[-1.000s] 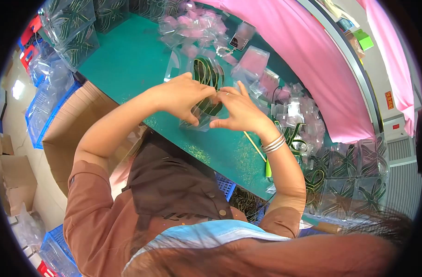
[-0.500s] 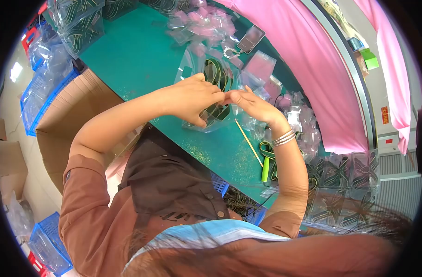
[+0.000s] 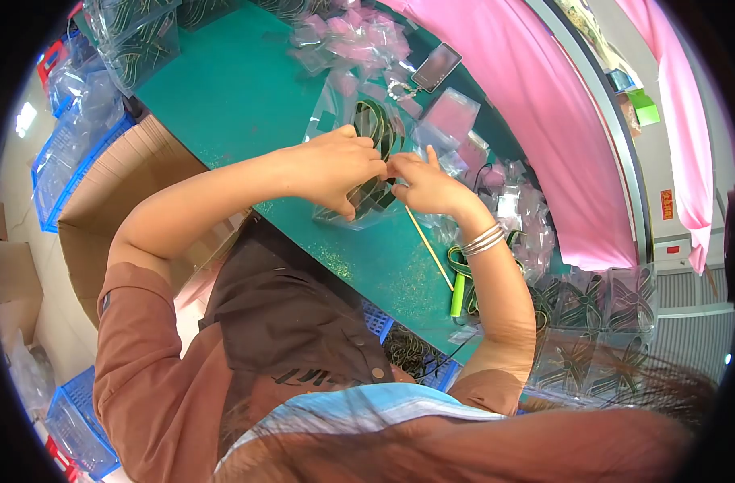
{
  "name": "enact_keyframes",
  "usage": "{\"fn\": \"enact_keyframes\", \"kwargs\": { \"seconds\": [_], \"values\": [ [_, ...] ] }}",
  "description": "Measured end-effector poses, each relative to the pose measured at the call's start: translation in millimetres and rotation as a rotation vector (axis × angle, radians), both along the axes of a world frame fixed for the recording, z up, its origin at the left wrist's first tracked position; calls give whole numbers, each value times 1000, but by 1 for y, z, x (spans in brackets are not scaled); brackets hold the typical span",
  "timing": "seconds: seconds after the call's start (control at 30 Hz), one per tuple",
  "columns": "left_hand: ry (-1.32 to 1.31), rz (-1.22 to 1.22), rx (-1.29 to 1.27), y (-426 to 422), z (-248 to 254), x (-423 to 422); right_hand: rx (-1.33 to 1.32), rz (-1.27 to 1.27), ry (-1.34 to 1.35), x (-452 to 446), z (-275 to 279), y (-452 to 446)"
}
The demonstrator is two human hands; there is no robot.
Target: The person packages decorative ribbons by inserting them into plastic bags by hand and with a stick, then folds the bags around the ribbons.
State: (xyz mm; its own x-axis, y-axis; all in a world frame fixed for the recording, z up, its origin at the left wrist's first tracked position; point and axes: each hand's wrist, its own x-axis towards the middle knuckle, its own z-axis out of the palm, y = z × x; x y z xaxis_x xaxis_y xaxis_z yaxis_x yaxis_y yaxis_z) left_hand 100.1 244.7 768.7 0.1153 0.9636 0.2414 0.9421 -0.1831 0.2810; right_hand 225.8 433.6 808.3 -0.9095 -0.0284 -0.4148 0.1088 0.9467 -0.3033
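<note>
A dark green looped ribbon bow (image 3: 374, 121) with gold edges lies on a clear plastic sheet (image 3: 326, 113) on the green table (image 3: 222, 88). Over the bow's middle, my left hand (image 3: 339, 169) curves with its fingers pressed on the ribbon, thumb toward the table's front. My right hand (image 3: 428, 183) meets it from the right, fingertips pinched at the bow's centre and one finger raised. What lies between the fingertips is too small to make out. Just right of the bow are a thin wooden stick (image 3: 429, 248) and a green-handled tool (image 3: 458, 295).
Pink and clear packets (image 3: 351, 39) lie at the back, near a phone (image 3: 437, 67). More packets (image 3: 522, 213) are heaped right. Bagged bows (image 3: 597, 302) stand at the lower right, others (image 3: 146, 52) at the upper left. An open cardboard box (image 3: 130, 189) adjoins the table's left edge.
My right hand has shifted slightly at the bow's centre, its fingers now more bent. My left hand stays over the bow. The camera view has shifted, uncovering more of the green-handled tool.
</note>
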Motion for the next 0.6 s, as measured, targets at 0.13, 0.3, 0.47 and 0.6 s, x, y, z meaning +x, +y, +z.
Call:
{"fn": "enact_keyframes", "kwargs": {
  "seconds": [0.13,0.3,0.47,0.6],
  "values": [
    [-30,40,47,-7,-1,4,-80,-56,-30,-1,2,1],
    [-25,76,111,-9,-7,7,-174,-75,24,4,-2,6],
    [17,85,125,-13,-4,9,-245,-58,72,5,-8,13],
    [16,88,106,-11,-4,7,-267,-81,53,4,-5,11]
  ]
}}
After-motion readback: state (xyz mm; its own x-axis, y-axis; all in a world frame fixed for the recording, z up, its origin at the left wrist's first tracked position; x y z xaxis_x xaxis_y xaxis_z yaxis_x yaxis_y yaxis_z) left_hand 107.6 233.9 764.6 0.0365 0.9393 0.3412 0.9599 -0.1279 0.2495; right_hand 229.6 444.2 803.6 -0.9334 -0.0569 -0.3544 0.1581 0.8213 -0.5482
